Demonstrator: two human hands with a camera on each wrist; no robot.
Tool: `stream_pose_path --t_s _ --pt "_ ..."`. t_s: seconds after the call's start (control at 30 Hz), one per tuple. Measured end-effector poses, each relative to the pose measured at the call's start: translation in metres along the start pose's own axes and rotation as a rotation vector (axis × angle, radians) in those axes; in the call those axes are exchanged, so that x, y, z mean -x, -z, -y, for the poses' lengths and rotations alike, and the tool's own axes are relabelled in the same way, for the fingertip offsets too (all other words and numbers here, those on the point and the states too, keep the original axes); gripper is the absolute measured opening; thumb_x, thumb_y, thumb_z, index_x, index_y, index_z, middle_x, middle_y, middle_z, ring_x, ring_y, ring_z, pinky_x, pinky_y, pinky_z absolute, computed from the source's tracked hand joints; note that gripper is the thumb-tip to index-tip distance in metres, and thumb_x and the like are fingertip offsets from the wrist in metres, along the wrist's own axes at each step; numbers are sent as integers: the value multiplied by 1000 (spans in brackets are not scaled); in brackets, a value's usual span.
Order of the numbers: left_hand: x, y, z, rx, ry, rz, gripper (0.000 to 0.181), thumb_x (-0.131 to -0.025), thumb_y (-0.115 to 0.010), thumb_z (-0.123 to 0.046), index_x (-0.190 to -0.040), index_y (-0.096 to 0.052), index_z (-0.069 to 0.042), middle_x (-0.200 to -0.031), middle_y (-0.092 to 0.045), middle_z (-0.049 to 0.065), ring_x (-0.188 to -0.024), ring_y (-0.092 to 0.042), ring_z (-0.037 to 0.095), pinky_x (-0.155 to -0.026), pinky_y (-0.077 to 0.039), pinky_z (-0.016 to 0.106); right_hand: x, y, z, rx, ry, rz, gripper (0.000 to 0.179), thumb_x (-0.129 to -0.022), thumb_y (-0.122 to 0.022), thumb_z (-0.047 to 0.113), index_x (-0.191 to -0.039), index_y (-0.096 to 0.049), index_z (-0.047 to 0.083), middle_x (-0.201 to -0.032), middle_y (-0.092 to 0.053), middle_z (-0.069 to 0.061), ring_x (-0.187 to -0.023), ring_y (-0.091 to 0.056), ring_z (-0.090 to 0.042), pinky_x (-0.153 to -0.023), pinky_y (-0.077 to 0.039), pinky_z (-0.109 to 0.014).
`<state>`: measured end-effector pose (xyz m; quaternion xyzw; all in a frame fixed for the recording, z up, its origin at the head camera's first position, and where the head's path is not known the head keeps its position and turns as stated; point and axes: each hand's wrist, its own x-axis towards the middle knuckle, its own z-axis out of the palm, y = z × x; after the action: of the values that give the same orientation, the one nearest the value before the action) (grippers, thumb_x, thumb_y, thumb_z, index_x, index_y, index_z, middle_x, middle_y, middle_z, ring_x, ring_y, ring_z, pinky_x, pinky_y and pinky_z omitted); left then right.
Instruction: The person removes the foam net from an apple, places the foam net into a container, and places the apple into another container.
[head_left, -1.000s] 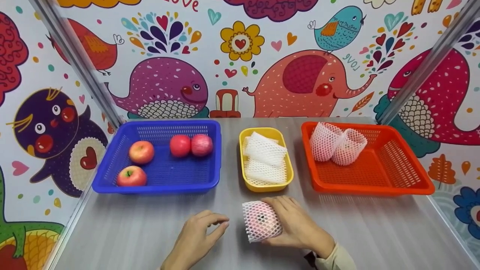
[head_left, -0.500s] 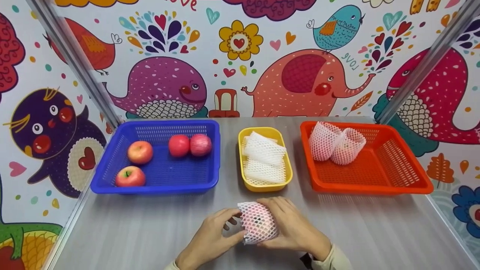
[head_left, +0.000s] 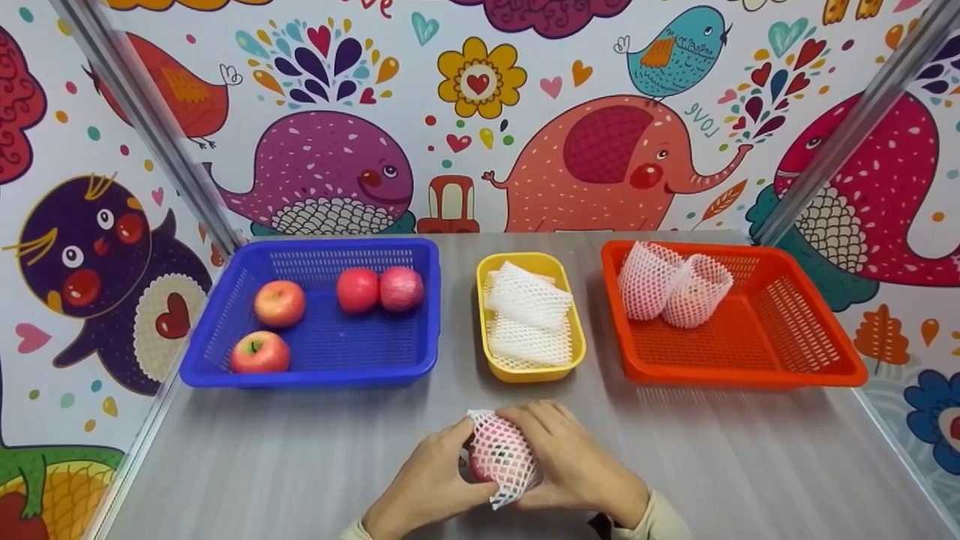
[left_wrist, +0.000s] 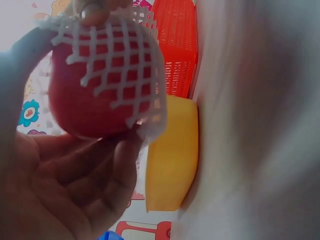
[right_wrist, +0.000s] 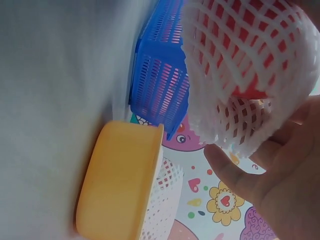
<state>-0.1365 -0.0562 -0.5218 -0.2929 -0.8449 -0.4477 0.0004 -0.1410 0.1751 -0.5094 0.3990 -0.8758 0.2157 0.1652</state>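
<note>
Over the table at the front, both hands hold a red apple [left_wrist: 82, 102] partly covered by a white foam net sleeve [head_left: 511, 454]. My right hand [head_left: 574, 465] grips the wrapped apple from its right side, fingers over the top and thumb below. My left hand [head_left: 420, 480] holds the sleeve's open edge from the left, thumb and fingers at opposite parts of the rim. In the left wrist view, the apple's bare red skin faces the left palm, and the net's edge runs slantwise across it.
At the back left, a blue basket [head_left: 307, 379] holds several bare apples [head_left: 261, 352]. A yellow basket [head_left: 532, 375] with foam net sleeves [head_left: 529, 300] stands in the middle. To the right, a red basket [head_left: 750, 375] holds two net-wrapped apples [head_left: 697, 291]. Patterned walls [head_left: 480, 150] enclose the table.
My left hand has come rightward to the sleeve's open edge and taken hold of it. The wrapped apple and my right hand have shifted slightly left, and the net now sits slanted.
</note>
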Motion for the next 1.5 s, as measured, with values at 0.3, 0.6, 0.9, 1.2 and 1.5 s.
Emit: stream_pose_path --t_s 0.3,0.6,0.9,1.2,1.5 --pt "0 0 0 -61 -10 -45 48 -64 -87 -24 -102 -60 -14 -91 -64 -7 -79 -60 6 -67 -51 24 -1 2 1 29 38 -5 91 -67 -83 60 -137 -53 11 -119 -58 4 -105 -55 -14 -93 -44 -37" --pt "2 8 3 -80 -16 -59 51 -65 -88 -29 -106 -61 -13 -89 -62 -8 -75 -58 4 -63 -50 21 5 15 -3 -49 44 59 81 -79 -81 49 -144 -49 13 -128 -58 2 -114 -54 -17 -97 -43 -40" --pt "7 17 7 -67 3 -55 66 -68 -87 -32 -125 -62 -9 -99 -67 -4 -77 -60 4 -66 -52 24 6 23 -15 -133 196 -125 39 -78 -82 8 -114 -68 14 -103 -66 7 -88 -60 -10 -80 -48 -27" --pt "13 29 11 -45 18 -108 63 -74 -84 -54 -127 -63 -26 -105 -66 -14 -86 -61 3 -72 -55 33 10 37 -25 -48 135 -127 32 -73 -82 7 -100 -68 16 -93 -65 9 -80 -58 -11 -72 -46 -27" --pt "24 36 16 -64 40 -123 61 -75 -82 -58 -123 -64 -27 -105 -65 -17 -88 -61 3 -74 -54 34 -13 72 -62 163 39 -185 27 -74 -83 7 -97 -70 10 -89 -67 1 -79 -60 -19 -70 -50 -37"
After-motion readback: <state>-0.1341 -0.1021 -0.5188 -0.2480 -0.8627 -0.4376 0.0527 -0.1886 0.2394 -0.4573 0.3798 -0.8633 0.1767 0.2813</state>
